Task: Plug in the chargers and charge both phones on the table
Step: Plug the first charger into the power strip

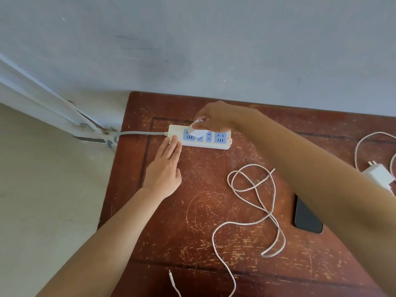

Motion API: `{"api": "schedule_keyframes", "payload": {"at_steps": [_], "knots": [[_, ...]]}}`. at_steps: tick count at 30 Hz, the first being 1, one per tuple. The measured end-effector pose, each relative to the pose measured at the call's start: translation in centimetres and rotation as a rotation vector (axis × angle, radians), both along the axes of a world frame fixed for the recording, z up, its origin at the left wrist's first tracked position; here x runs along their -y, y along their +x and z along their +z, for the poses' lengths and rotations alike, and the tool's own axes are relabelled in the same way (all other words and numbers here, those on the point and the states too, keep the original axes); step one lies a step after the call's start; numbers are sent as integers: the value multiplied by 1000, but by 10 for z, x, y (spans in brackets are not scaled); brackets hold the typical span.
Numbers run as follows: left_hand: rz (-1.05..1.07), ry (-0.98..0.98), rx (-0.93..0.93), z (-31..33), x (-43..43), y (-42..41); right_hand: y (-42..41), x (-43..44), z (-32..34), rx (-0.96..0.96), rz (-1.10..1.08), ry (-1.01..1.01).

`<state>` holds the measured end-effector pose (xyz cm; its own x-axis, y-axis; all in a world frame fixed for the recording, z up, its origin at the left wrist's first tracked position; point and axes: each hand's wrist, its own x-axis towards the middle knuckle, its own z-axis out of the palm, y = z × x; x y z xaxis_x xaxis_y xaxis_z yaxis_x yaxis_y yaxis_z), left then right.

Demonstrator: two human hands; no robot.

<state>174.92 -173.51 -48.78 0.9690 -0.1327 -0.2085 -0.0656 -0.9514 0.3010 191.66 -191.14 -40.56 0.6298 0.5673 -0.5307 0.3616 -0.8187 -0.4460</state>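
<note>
A white power strip [222,142] with blue sockets lies at the back of the worn wooden table [192,211]. My right hand [214,116] is closed on a white charger plug [196,131] and holds it tilted against the strip's left sockets. Fingers of my left hand [165,168] lie flat and press on the strip's left end. A white cable [255,187] loops across the table's middle. A second white charger [378,175] with its own cable lies at the right edge. One dark phone [306,217] shows beside my right forearm; no other phone is visible.
The strip's grey cord [137,133] runs left off the table toward a white frame [64,108] at the wall. A grey wall stands right behind the table. A loose cable end [171,279] lies near the front edge. Pale floor is at the left.
</note>
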Motion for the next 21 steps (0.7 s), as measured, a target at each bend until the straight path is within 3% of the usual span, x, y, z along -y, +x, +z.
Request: {"api": "schedule_keyframes", "payload": {"at_steps": [10, 17, 21], "knots": [[5, 8, -5, -3, -1, 1, 6, -24, 10, -99, 32, -17], [21, -9, 3, -4, -1, 2, -2, -41, 9, -15, -14, -47], [65, -148, 54, -5, -5, 0, -20, -51, 5, 96, -61, -31]]}}
